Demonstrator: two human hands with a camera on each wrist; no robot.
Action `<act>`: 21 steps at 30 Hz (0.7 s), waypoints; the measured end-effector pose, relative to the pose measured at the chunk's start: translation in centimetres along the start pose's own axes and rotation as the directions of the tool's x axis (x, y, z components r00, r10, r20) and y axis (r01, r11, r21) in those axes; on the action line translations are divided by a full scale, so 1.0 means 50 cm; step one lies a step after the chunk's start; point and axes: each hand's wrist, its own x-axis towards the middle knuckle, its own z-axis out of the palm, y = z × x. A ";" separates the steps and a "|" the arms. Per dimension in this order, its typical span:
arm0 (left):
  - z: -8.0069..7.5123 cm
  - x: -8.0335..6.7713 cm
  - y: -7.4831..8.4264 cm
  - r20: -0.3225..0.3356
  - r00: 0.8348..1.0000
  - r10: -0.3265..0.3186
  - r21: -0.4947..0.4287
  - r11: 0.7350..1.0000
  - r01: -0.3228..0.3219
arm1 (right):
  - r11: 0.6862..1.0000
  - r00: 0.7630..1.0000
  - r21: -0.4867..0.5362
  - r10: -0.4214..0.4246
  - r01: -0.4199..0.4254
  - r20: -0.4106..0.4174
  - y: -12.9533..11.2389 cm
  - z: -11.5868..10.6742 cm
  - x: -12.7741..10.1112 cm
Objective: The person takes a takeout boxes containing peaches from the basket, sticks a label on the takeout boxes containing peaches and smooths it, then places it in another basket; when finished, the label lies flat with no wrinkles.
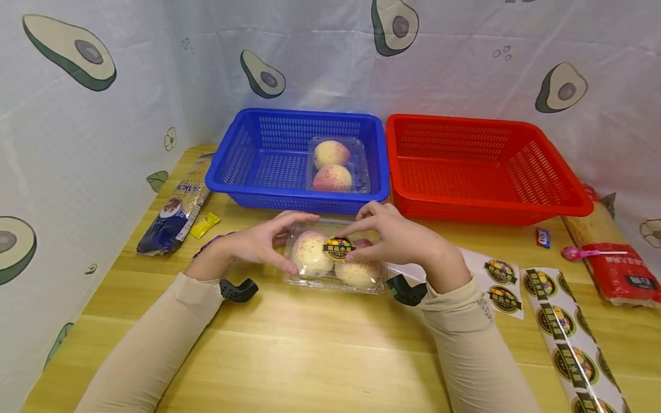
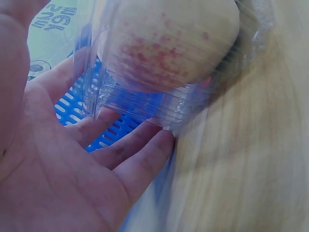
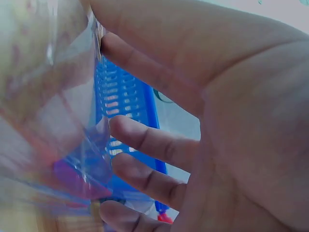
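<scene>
A clear plastic box [image 1: 334, 274] with two peaches inside lies on the wooden table [image 1: 310, 355] in front of me. A round dark sticker [image 1: 339, 248] sits on its lid. My left hand [image 1: 296, 242] grips the box's left end, thumb on the near side and fingers over the far edge. My right hand [image 1: 364, 234] holds the right end, its thumb pressed beside the sticker. The left wrist view shows fingers [image 2: 130, 154] against the box wall [image 2: 159, 72]. In the right wrist view, curled fingers [image 3: 145, 140] lie behind the box [image 3: 48, 96].
A blue basket [image 1: 248, 155] behind the box holds another clear box of two peaches [image 1: 335, 166]. Right of it stands a red basket [image 1: 480, 166]. Sticker sheets [image 1: 568, 338] lie at the right, with a red packet [image 1: 619, 272] beyond them. A dark packet [image 1: 178, 209] lies at the left.
</scene>
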 end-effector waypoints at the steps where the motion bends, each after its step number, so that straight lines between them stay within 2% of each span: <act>1: 0.000 0.000 0.000 -0.001 1.000 0.000 0.003 1.000 0.000 | 1.000 1.000 0.007 0.008 -0.008 0.004 0.002 -0.001 -0.001; 9: 0.001 -0.001 0.003 -0.006 1.000 -0.005 0.025 1.000 0.005 | 0.999 1.000 0.045 0.021 -0.022 0.023 0.007 -0.003 -0.005; 13: -0.002 -0.005 0.009 -0.036 0.999 0.012 0.112 0.994 -0.008 | 0.999 1.000 0.043 0.013 -0.014 0.021 0.005 -0.003 -0.003; 16: -0.007 -0.011 0.024 -0.062 0.998 0.015 0.178 0.984 -0.004 | 0.999 1.000 0.044 0.008 -0.009 0.020 0.005 -0.002 -0.002; 21: -0.024 -0.028 0.062 -0.084 0.996 -0.005 0.219 0.975 0.023 | 0.999 1.000 0.046 0.014 -0.015 0.021 0.008 -0.002 -0.002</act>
